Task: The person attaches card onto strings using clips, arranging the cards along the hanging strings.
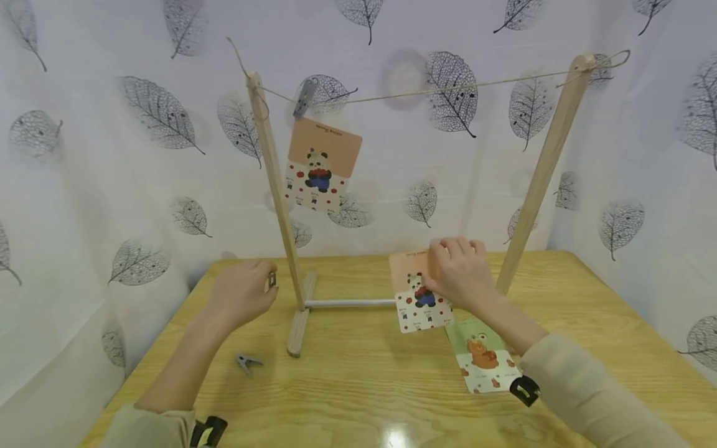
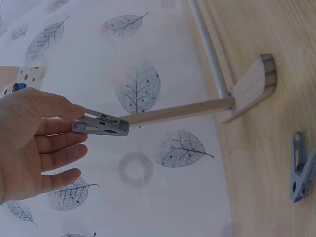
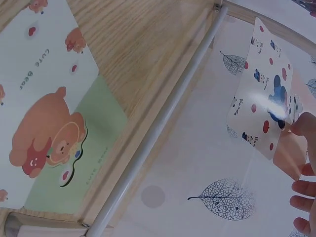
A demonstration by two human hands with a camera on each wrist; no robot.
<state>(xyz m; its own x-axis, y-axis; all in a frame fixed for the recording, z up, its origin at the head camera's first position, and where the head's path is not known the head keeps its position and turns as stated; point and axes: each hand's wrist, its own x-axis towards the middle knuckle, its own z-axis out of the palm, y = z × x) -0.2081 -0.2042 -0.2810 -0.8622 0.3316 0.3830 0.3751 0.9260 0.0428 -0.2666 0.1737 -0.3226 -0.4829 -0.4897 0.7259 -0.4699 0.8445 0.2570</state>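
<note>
Between thumb and index finger my left hand (image 1: 242, 292) pinches a grey clothespin (image 2: 102, 123), its other fingers extended in the left wrist view. My right hand (image 1: 462, 274) grips the right edge of a panda card (image 1: 411, 305), orange above and white below, held up over the table. A matching panda card (image 1: 322, 165) hangs tilted from the twine (image 1: 403, 95) by one grey clothespin (image 1: 304, 98) at its upper left corner. Below my right forearm lies a green and white bear card (image 1: 484, 361). Another grey clothespin (image 1: 246, 362) lies on the table below my left hand.
Two wooden posts (image 1: 534, 180) carry the twine, and a pale rod (image 1: 350, 303) joins them low down. The left post stands on a wooden foot (image 1: 299, 333). Behind the wooden table (image 1: 347, 386) hangs a leaf-patterned curtain (image 1: 370, 155).
</note>
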